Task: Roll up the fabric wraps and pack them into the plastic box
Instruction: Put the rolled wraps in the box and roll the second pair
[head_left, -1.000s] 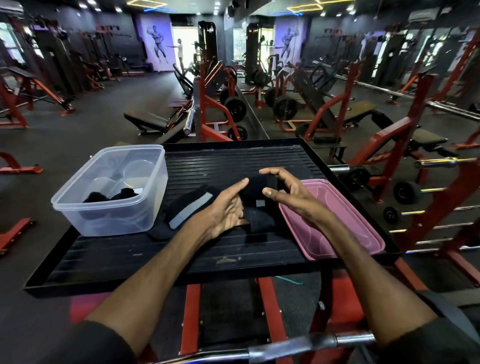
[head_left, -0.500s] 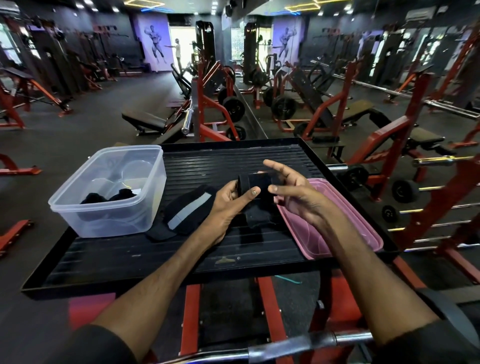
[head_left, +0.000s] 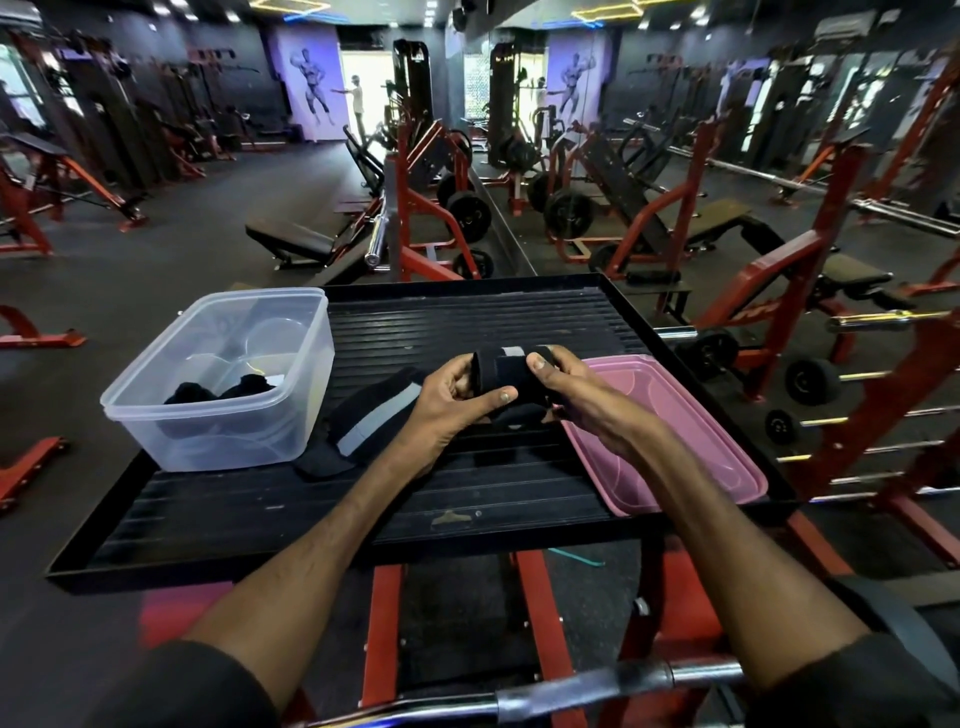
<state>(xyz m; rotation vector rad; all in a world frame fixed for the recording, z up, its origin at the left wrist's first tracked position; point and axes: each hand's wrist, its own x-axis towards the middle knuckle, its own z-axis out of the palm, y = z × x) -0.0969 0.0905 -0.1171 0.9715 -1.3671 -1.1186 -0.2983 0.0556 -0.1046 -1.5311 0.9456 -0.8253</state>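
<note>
At the centre of the frame a black wrap (head_left: 501, 370) is held just above the tabletop (head_left: 363, 512). It is mostly wound into a roll, with a loose tail hanging beneath. Its left end is gripped by the left hand (head_left: 454, 402) and its right end by the right hand (head_left: 569, 389), with fingers and thumbs curled round it. Dark bundles (head_left: 221, 391), taken to be rolled wraps, are seen in the clear plastic box (head_left: 218, 441) at centre left, so the packing is judged partly done. A second wrap (head_left: 363, 423) with a grey strip is laid flat just beside the box, not yet rolled. A pink lid (head_left: 675, 447) is set at the right, reaching the tabletop's raised edge. The path from the hands to the box is crossed only by the flat wrap, and the box mouth is unobstructed.
</note>
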